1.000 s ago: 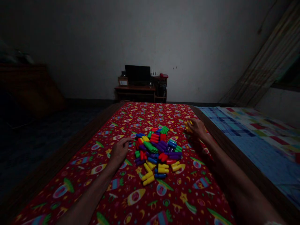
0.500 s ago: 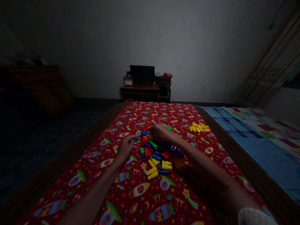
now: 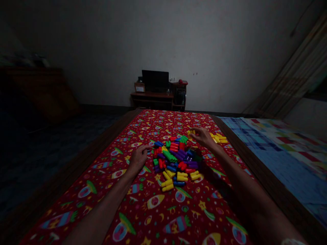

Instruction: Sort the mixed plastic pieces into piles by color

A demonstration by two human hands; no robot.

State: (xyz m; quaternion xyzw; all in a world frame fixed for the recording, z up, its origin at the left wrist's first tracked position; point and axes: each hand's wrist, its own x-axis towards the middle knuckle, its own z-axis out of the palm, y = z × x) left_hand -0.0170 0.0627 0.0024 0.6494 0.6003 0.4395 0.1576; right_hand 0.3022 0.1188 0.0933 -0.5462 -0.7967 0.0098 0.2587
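Head cam, dim room. Right hand [image 3: 203,136] is out over the far right side of the mixed pile [image 3: 176,160], fingers closed in a pinch on a yellow piece [image 3: 190,132] that shows just past the fingertips, lifted off the cloth. That piece sits approx between the pile's far edge and the yellow heap [image 3: 219,139], which lies apart from the pile, to its right, near the counter's [image 3: 270,183] wooden edge.

Left hand [image 3: 138,158] lies palm down on the red rocket-print cloth [image 3: 158,211], fingers loose and released, nothing in it; fingertips reach to just beside the pile's left edge. Can't tell if they touch a piece.

Pile = small plastic pegs, mixed colours: red, green, purple, blue, yellow, w/ several yellow ones at the near side. Both forearms run up from the bottom of frame, one each side of the pile.

Right of the counter: blue checked sheet [image 3: 281,149], curtain [image 3: 293,85] above it. Bkgd, against the wall: low desk [image 3: 153,98] w/ a dark monitor [image 3: 155,76].
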